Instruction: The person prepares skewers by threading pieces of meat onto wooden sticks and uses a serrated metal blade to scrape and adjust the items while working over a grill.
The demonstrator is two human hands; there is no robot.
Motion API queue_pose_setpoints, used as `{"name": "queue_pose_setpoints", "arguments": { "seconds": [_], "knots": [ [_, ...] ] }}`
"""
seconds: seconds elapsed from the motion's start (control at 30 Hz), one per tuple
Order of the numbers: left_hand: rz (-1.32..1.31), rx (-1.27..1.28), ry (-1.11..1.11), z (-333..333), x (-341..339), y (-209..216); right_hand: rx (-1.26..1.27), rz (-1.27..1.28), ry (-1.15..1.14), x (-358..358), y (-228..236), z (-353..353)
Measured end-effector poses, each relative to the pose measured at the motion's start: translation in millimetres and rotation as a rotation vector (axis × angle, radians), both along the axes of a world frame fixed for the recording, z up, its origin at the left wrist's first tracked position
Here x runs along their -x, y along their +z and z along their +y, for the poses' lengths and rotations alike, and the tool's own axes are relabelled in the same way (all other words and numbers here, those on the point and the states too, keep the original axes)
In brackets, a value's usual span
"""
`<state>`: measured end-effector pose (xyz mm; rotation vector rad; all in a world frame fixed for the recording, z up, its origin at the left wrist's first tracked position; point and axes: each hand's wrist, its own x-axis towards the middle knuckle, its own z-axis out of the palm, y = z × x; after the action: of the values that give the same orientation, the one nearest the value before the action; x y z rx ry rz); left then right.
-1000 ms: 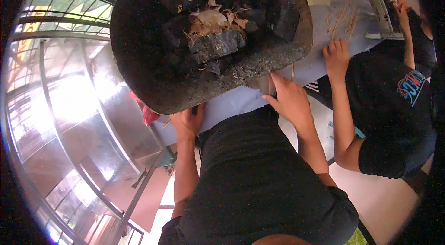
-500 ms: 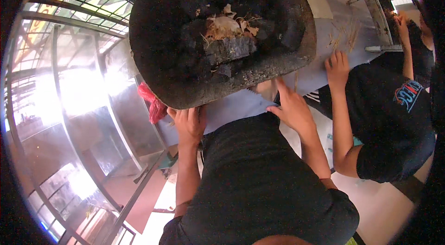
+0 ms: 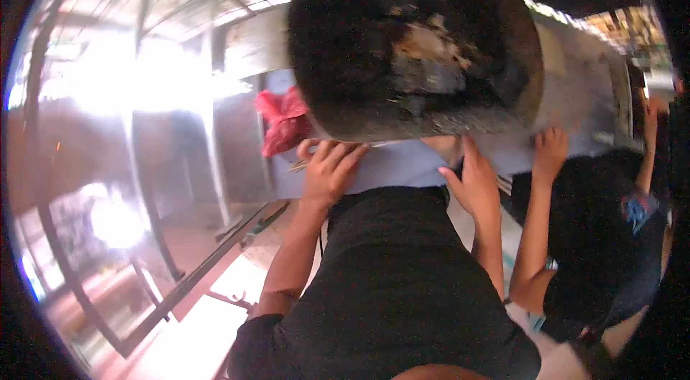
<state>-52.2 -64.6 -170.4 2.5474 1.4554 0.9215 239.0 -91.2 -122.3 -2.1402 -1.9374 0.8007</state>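
Observation:
A large black charred block or basin [image 3: 338, 85] with a rounded outline fills the upper middle, ash and tan scraps [image 3: 424, 46] lying in its hollow. Just below its near edge, my left hand [image 3: 332, 170] is curled over thin pale sticks [image 3: 298, 164], whose ends show on both sides of the fingers. My right hand [image 3: 476, 182] is farther right, thumb and fingers closed on a flat tan piece [image 3: 444, 144]; the block's rim partly hides it, so its kind is unclear. Both hands are over the pale blue-grey tabletop [image 3: 410, 164].
Left of the block lies a crumpled red plastic bag [image 3: 282, 121]. At right, a co-worker in a dark shirt [image 3: 596, 236] rests a hand [image 3: 550, 153] by the table edge. Metal-framed panels [image 3: 215, 114] stand at left, strongly lit. The picture is blurred by motion.
The view has swung, so the block and table sit farther right. My left hand has come out from the block's edge, showing the sticks, and more of the red bag shows.

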Motion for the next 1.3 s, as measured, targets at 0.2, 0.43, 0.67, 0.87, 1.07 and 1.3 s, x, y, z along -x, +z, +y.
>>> {"name": "queue_pose_setpoints", "arguments": {
  "seconds": [0.2,0.43,0.67,0.87,1.07,1.3],
  "knots": [
    [-0.077,-0.016,-0.049,1.6,2.5,-14.9,-0.072,-0.094,-0.037,8.2,-11.3,-0.3],
    [-0.065,-0.094,-0.023,-6.9,-0.7,-8.0,-0.209,-0.076,0.111,0.6,-10.9,1.4],
    [-0.101,-0.099,-0.068,-7.9,-2.1,-13.1,-0.08,-0.124,0.06,-5.6,-14.0,-5.0],
    [-0.091,-0.088,-0.042,-7.4,-1.3,-19.6,0.019,-0.13,0.001,-1.4,-6.4,5.9],
    [-0.08,-0.125,0.042,-4.1,-11.4,-15.9,-0.056,-0.115,-0.011,-11.5,-16.9,2.9],
    [-0.114,-0.096,0.0,-2.3,-10.8,-16.1,-0.097,-0.122,-0.054,-6.1,-14.2,1.0]
  ]
}}
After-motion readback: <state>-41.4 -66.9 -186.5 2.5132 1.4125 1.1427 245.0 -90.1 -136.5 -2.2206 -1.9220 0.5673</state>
